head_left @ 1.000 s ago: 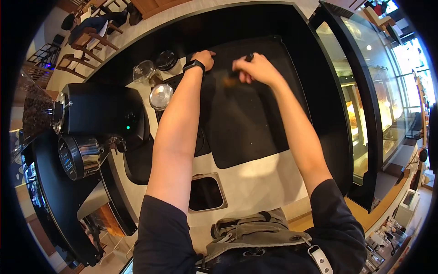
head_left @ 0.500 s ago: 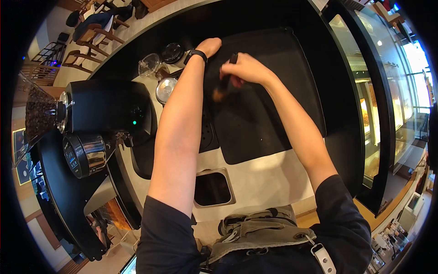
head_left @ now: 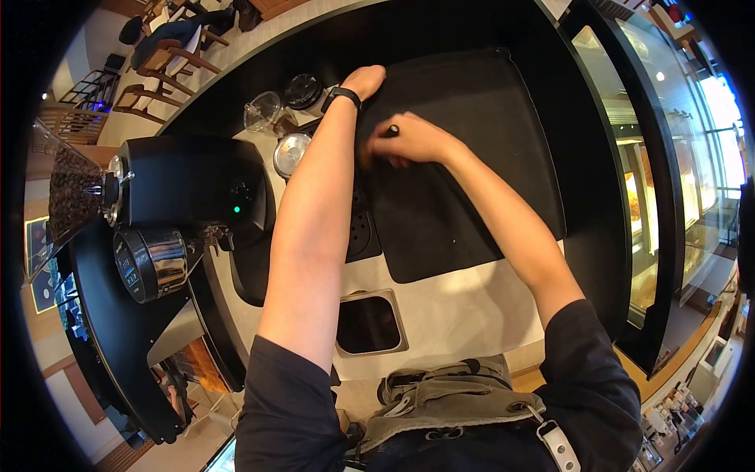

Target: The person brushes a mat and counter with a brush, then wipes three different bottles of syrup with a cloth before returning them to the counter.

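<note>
A large black mat (head_left: pixel 472 157) covers much of the counter. At its far left edge rests my left hand (head_left: pixel 365 81), with a black band on the wrist; its fingertips are turned away and hidden. Over the mat's left part, my right hand (head_left: pixel 413 138) is closed around a brush (head_left: pixel 393 131) with a dark handle; its bristle end is blurred, low over the mat's edge. Left of my left forearm stand a round metal piece (head_left: pixel 292 153), a clear glass vessel (head_left: pixel 263 112) and a dark-lidded jar (head_left: pixel 302 91).
A black grinder (head_left: pixel 193 181) with a bean hopper (head_left: pixel 72 175) stands at left. A square metal-rimmed recess (head_left: pixel 403 334) sits in the near counter. A glass display case (head_left: pixel 629 181) is at right. A seated person (head_left: pixel 177 35) is beyond the counter, far left.
My right hand has moved slightly down with the brush, whose bristle end has swung left and up. My left hand stays at the mat's edge. The whole view has shifted slightly.
</note>
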The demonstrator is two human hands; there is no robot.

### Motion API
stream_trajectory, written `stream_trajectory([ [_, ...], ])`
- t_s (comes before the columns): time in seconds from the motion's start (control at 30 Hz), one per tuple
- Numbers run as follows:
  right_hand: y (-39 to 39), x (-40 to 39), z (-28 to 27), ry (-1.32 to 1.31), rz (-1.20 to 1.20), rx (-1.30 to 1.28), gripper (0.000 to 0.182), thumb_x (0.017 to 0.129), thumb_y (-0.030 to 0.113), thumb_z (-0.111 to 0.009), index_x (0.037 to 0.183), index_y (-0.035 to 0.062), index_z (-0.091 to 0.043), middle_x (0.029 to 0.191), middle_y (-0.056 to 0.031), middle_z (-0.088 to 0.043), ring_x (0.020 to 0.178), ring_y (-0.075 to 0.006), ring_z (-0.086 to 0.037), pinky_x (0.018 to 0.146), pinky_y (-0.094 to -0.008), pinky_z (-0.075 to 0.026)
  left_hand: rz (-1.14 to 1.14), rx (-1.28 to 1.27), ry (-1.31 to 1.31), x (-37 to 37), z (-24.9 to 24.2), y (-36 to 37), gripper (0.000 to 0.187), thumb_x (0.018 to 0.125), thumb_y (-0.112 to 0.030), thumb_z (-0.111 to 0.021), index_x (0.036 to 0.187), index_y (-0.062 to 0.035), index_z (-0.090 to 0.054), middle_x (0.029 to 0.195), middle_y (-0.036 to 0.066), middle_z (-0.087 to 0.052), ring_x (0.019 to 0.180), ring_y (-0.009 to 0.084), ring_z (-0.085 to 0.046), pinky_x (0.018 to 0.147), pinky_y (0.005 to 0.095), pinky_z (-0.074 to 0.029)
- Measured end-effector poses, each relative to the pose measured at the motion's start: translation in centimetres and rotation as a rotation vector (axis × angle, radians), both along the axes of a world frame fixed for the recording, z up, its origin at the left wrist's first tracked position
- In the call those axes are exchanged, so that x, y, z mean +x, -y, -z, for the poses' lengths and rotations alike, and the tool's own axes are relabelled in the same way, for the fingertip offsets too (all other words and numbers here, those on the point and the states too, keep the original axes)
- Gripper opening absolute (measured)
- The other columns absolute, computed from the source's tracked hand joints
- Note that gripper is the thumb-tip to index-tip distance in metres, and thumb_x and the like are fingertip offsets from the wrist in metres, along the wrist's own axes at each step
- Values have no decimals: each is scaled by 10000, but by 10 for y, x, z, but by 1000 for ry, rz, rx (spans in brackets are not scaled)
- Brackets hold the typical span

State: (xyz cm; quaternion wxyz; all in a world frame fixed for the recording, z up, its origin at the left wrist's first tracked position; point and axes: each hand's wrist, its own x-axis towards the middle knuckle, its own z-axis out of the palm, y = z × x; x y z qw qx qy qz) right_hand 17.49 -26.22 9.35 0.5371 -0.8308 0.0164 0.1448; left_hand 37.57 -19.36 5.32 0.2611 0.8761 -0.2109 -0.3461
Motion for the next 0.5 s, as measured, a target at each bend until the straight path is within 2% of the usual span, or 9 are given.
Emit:
stream_trajectory([
  [0.03,4,-5,-13,-212,-164,-58,358,866,368,-649,895,50,-813,644,-104,-713,563,-189,-685,630,-334,-564,-1,5,16,1,-1,1,561,940,-393,-478,1377,-76,-630,1543,164,-521,1354,395,-517,913,585,-529],
  [0.07,3,-15,-34,-307,-213,49,376,858,379,-658,882,35,-809,643,-106,-715,548,-191,-680,632,-333,-568,-2,9,32,1,-3,2,561,939,-399,-481,1370,-76,-635,1539,169,-526,1319,402,-544,898,579,-535],
  [0.13,15,-21,-27,-111,27,124,349,905,357,-641,914,46,-799,615,-91,-689,533,-134,-647,555,-290,-507,-39,37,5,0,-2,2,558,921,-413,-536,1363,-94,-655,1516,176,-555,1264,401,-595,910,560,-538],
  [0.2,24,-18,-13,205,428,3,359,915,348,-636,944,26,-791,650,-87,-703,567,-140,-647,584,-302,-514,15,7,60,-2,5,1,577,888,-417,-630,1387,-127,-661,1486,177,-588,1256,388,-623,970,521,-528],
  [0.27,45,-30,11,160,350,-106,368,915,359,-631,944,27,-790,634,-83,-698,539,-141,-638,579,-305,-512,203,-105,233,0,30,-1,625,853,-413,-716,1420,-159,-652,1459,174,-613,1270,374,-631,1029,478,-513],
  [0.3,51,-39,-7,-44,168,-144,373,917,359,-628,948,23,-787,622,-81,-692,523,-140,-631,572,-301,-508,215,6,256,-12,20,1,740,799,-394,-808,1489,-232,-596,1472,174,-601,1350,360,-583,1151,440,-421],
  [0.37,49,-61,-48,-358,-63,-117,376,924,346,-622,955,6,-779,595,-78,-677,485,-137,-616,560,-294,-502,283,114,369,-29,9,3,735,803,-415,-808,1489,-259,-595,1484,174,-589,1367,368,-566,1186,457,-375],
  [0.47,74,-51,-19,19,352,-135,381,924,344,-620,947,-3,-775,603,-84,-683,495,-135,-623,559,-295,-502,331,215,449,-36,18,6,761,799,-446,-817,1506,-319,-567,1555,175,-516,1419,379,-509,1232,484,-298],
  [0.5,68,-46,-18,204,586,-88,433,921,362,-597,795,-16,-766,604,-109,-696,518,-186,-660,615,-328,-553,331,215,473,-36,20,5,763,798,-450,-818,1506,-325,-565,1572,176,-497,1423,385,-503,1230,487,-303],
])
